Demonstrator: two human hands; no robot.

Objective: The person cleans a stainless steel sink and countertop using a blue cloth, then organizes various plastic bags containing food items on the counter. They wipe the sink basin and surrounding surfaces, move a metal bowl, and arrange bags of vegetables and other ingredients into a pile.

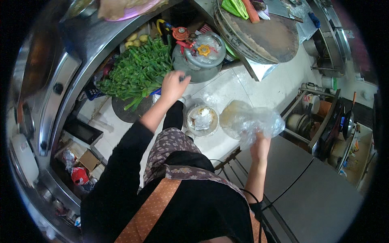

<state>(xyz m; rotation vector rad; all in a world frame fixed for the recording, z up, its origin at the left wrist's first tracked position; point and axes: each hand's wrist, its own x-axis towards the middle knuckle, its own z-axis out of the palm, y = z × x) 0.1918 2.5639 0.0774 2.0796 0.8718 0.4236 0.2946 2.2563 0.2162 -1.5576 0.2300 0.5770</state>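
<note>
My right hand point(260, 142) grips the gathered top of a clear plastic bag point(258, 120). Something pale yellow sits in the bag's left end, too blurred to name. My left hand point(174, 86) is beside a large bundle of green leafy vegetables point(139, 66), close to a grey gas cylinder point(197, 71). Its fingers are blurred and partly curled, and whether anything is between them cannot be made out. Below, between the two hands, a round waste bin point(215, 123) with a clear liner stands on the tiles, holding white scraps.
A thick round chopping board point(267, 39) carries cut green pepper point(238, 7), a carrot point(251, 12) and a cleaver point(281, 13). A steel counter point(112, 39) curves along the left. Potatoes point(136, 41) lie behind the greens. Right are a pot rack point(299, 100) and a grey cabinet top point(316, 185).
</note>
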